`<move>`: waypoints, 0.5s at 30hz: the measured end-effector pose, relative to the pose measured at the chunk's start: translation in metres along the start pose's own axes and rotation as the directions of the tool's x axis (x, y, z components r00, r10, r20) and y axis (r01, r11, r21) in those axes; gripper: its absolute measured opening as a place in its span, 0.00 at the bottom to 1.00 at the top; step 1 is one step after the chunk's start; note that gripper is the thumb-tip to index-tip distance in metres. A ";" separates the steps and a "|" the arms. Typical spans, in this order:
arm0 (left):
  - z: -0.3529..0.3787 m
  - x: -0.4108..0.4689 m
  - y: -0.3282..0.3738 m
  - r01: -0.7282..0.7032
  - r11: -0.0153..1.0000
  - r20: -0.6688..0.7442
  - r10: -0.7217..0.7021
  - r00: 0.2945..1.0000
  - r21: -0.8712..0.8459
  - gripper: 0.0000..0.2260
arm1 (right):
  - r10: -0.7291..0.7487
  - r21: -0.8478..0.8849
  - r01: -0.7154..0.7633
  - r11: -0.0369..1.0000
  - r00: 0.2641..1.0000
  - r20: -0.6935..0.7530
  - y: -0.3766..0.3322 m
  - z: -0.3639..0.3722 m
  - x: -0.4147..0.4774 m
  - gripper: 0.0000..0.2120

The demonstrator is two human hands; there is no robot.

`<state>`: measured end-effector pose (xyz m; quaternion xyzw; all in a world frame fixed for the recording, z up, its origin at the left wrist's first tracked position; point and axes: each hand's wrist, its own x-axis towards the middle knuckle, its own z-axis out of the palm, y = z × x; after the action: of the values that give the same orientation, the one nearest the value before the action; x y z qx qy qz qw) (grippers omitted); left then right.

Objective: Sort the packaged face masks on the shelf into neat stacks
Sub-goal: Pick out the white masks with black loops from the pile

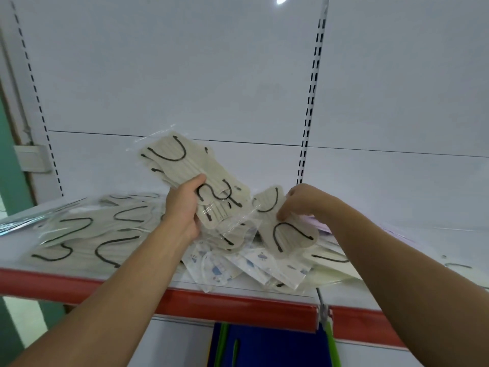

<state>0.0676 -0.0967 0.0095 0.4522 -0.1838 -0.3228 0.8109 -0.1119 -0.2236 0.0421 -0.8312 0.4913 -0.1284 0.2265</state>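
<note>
Packaged face masks [169, 160], a fanned bundle of beige ones with black ear loops, sit in the grip of the left hand [185, 210], thumb over the top and fingers curled beneath the lower end, held up above the shelf [211, 303]. The right hand [299, 205] pinches the upper edge of a single pack [289, 238] of the same kind, its lower end resting on the heap. These look light and floppy, and the clear sleeves are probably slick, so a loose bundle will likely slide apart. A hold across the middle, with the edges squared first, should serve better than a corner pinch. Below the hands lie white printed packs [225, 266] in a jumble near the shelf's red front edge. To the left, a beige stack [79, 239] lies flat but spread unevenly.
</note>
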 end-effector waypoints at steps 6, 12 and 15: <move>0.003 0.004 -0.002 0.004 0.999 -0.024 -0.005 1.000 -0.043 0.13 | -0.010 0.236 -0.005 0.972 0.998 0.063 0.016 -0.010 -0.002 0.18; 0.008 0.002 -0.006 0.009 0.999 -0.036 -0.010 0.999 -0.036 0.14 | -0.122 -0.091 0.128 0.988 0.990 0.073 0.000 0.006 -0.013 0.23; 0.011 0.000 -0.005 -0.016 1.000 -0.041 0.015 0.999 -0.025 0.14 | -0.106 0.014 0.105 0.994 0.993 0.057 0.002 0.007 -0.009 0.25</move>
<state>0.0590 -0.1055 0.0111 0.4468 -0.1667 -0.3098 0.8226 -0.1146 -0.2149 0.0352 -0.8580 0.4392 -0.1188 0.2382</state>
